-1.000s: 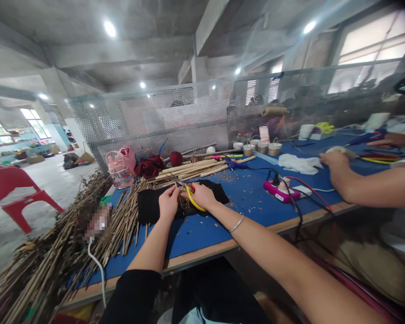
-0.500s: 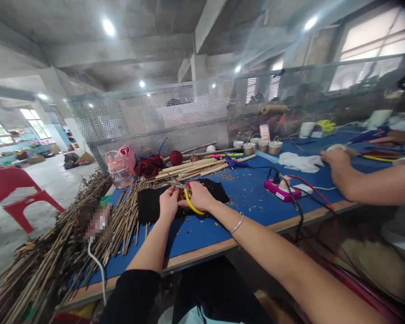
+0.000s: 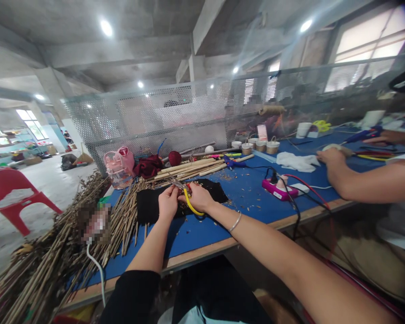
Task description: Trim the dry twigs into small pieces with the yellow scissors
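My right hand (image 3: 200, 197) is closed around a pair of scissors with a yellow handle (image 3: 189, 204); the metal blades point up and to the left. Close beside the blades, the fingers of my left hand (image 3: 168, 203) are pinched together, and what they hold is too small or hidden to make out. Both hands are over a black cloth (image 3: 146, 208) on the blue tabletop (image 3: 202, 234). Small tan clippings lie scattered on the cloth and around it. Left of the cloth, a spread of thin dried stems (image 3: 126, 225) covers the table.
Pale sticks (image 3: 185, 168) and a dark red yarn ball (image 3: 174, 158) lie behind the cloth. A blue glue gun (image 3: 234, 163) is nearby. The purple power strip (image 3: 279, 191) trails cables over the front edge. At right, a co-worker's hands (image 3: 334, 157) handle a glue gun.
The whole view shifts slightly. My hands stay at the same spot over the cloth, with the scissors still in my right hand and my left fingers still pinched.
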`<action>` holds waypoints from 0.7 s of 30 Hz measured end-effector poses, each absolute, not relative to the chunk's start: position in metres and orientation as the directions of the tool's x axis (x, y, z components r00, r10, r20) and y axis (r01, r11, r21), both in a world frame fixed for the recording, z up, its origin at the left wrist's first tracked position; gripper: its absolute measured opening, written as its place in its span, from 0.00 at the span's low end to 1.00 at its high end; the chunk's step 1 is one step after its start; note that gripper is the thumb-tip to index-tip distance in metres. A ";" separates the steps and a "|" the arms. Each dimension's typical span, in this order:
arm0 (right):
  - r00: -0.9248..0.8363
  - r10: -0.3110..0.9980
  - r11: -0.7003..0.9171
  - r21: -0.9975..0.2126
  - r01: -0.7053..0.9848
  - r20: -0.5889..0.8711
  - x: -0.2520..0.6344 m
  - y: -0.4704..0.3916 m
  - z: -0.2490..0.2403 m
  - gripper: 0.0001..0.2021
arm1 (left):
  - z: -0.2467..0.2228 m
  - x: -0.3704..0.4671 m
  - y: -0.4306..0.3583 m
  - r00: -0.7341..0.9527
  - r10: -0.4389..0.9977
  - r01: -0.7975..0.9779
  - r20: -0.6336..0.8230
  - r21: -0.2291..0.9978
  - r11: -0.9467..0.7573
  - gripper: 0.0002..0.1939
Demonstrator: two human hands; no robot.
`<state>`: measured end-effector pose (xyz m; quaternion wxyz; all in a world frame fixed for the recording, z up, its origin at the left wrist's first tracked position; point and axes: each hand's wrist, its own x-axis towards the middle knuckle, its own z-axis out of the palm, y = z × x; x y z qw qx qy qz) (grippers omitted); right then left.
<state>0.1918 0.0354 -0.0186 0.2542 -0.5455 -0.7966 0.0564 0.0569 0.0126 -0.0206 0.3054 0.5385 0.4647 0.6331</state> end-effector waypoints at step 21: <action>-0.273 0.895 0.403 -0.379 0.833 0.352 0.196 0.038 -0.015 0.28 | -0.016 0.052 0.008 -0.160 0.862 0.498 0.481 0.793 -0.350 0.15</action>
